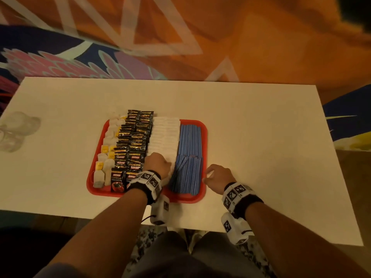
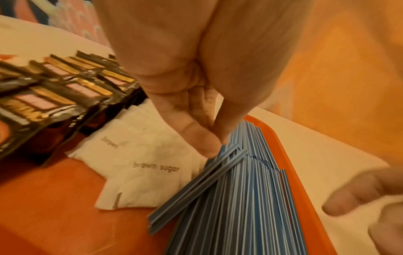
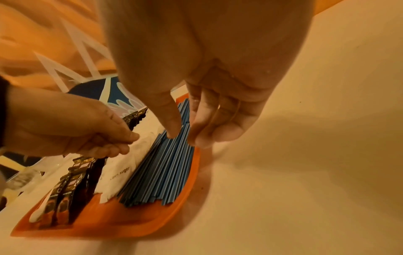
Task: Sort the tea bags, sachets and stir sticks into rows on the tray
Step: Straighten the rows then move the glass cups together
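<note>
From the head view I see the blue stir sticks [image 1: 187, 155] lying along the right side of the red tray [image 1: 204, 133]. At my left wrist, the left hand [image 2: 191, 110] pinches stray sticks' far ends (light, slippery, springy, so I'd grip mid-bundle). At my right wrist, the right hand [image 3: 209, 96] hangs loosely curled, empty.

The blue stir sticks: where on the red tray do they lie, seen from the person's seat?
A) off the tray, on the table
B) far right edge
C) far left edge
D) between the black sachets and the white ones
B: the head view shows the blue stir sticks along the right side of the red tray, just right of the white sugar sachets.
</note>
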`<state>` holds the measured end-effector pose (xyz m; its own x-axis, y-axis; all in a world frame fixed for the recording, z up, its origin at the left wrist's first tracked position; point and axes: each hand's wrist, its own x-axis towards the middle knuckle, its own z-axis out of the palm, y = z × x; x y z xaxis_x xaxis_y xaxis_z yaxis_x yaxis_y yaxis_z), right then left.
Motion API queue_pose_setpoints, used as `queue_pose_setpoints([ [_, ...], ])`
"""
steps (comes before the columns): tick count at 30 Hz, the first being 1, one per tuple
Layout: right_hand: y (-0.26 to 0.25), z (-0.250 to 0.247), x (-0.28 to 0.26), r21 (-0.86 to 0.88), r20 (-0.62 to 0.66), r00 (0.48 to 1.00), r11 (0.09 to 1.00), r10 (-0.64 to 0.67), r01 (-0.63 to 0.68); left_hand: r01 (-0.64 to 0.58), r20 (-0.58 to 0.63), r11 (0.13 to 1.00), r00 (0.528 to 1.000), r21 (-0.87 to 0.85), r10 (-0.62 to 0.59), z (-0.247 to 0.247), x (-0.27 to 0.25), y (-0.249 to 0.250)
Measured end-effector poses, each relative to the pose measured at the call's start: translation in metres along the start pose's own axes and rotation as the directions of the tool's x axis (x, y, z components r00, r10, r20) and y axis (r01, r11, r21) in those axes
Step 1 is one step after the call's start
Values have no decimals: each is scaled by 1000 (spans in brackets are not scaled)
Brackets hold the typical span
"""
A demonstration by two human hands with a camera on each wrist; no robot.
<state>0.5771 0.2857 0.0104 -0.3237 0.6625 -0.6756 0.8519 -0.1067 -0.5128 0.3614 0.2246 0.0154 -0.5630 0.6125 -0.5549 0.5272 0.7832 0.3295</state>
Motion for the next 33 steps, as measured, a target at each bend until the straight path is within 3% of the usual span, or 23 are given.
queue_pose_setpoints([
  [3, -1, 2, -1, 54, -46, 997, 997, 58, -56, 12, -180, 997, 983, -74, -25, -20, -4, -33],
  [6, -4, 4, -2, 71, -54, 992, 992, 111, -107, 101, -369, 980, 916, -174, -160, -40, -9, -77],
  [9, -10, 7, -3, 103, -13, 985, 980, 172, -170, 227, -414, 945, 856, -235, -309, -52, -10, -123],
  [12, -15, 12, -5, 81, 37, 983, 980, 181, -183, 423, -323, 859, 801, -289, -504, -61, -8, -160],
  [15, -20, 19, -5, 181, 124, 970, 956, 210, -230, 471, -234, 873, 842, -123, -487, -62, 1, -187],
  [18, -26, 21, -5, 283, 191, 946, 909, 261, -308, 378, -148, 906, 923, 191, -355, -64, 7, -195],
  [21, -35, 19, -6, 321, 216, 937, 887, 273, -332, 284, -64, 870, 957, 404, -283, -70, 20, -207],
  [26, -54, 19, 8, 370, 166, 946, 872, 277, -320, 208, -27, 854, 975, 476, -222, -87, 39, -215],
  [30, -61, 25, 35, 441, -2, 948, 851, 318, -284, 171, -1, 871, 981, 461, -193, -111, 56, -210],
  [33, -81, 29, 45, 270, -62, 955, 926, 290, -263, 141, -6, 899, 988, 415, -152, -127, 79, -210],
])
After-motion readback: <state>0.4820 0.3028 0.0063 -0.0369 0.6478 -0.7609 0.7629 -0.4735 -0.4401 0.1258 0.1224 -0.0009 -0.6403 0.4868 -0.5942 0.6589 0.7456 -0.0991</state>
